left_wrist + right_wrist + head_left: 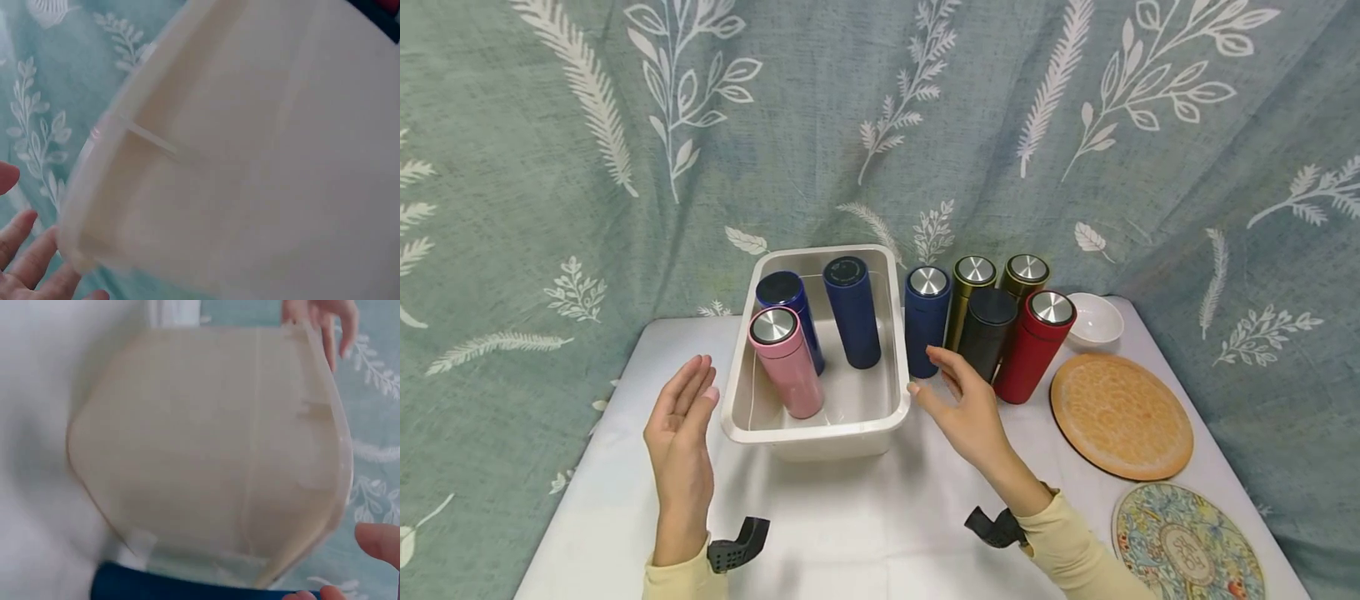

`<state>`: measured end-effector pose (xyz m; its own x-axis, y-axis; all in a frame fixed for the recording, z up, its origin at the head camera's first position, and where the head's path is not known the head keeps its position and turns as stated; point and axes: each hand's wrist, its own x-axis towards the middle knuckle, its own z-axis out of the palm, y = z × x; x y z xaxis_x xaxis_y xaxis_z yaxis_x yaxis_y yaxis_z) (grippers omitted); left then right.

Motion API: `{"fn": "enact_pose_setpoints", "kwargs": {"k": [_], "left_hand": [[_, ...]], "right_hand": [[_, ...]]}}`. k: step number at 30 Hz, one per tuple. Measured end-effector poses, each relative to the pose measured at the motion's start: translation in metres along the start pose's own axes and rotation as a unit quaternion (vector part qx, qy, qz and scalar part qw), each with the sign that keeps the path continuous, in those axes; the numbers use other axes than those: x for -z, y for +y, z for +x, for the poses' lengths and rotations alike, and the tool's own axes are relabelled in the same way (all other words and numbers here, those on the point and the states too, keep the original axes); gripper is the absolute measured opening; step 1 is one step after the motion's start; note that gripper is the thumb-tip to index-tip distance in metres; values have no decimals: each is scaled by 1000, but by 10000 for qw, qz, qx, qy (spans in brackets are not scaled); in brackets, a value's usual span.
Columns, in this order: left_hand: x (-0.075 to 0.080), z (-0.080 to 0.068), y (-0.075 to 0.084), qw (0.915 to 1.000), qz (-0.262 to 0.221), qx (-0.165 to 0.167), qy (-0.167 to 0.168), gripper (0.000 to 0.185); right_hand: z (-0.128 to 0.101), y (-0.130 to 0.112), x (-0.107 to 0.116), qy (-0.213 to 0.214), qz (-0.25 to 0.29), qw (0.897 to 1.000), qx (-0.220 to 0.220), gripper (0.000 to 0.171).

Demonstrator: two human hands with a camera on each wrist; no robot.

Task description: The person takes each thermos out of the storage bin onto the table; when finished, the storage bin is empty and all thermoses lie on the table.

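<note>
A white plastic bin (842, 433) holds a pink thermos (787, 371), a glossy blue thermos (806, 321) and a dark navy thermos (853, 321). Left of the bin, my left hand (681, 442) is raised with extended fingers and holds nothing. In the left wrist view its fingers (34, 259) are beside the bin's rim. My right hand (966, 412) hovers by the bin's right front corner, thumb and fingers apart, holding nothing. Just beyond its fingertips stands a blue thermos (927, 325) with a silver lid; whether they touch it, I cannot tell.
Right of the bin stand a black thermos (987, 337), a red thermos (1033, 350) and two olive-gold ones (974, 279). Beyond them is a white bowl (1093, 321). A round orange-brown board (1122, 417) and a floral round mat (1187, 542) lie at the right. Patterned cloth (820, 125) hangs behind.
</note>
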<state>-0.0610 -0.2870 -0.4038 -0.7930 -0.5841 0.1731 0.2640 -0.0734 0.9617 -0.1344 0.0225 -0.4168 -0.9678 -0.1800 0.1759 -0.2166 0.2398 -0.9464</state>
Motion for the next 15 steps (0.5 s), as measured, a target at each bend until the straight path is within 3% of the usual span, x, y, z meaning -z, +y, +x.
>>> {"fn": "enact_pose_setpoints", "kwargs": {"k": [5,15], "left_hand": [[-16,15,14,9996,126,1,-271,47],[-39,41,28,9901,734,658,-1001,60]], "right_hand": [[-6,7,-11,-303,395,9982,-338,55],[-12,10,-18,-432,770,9954,-367,52]]}}
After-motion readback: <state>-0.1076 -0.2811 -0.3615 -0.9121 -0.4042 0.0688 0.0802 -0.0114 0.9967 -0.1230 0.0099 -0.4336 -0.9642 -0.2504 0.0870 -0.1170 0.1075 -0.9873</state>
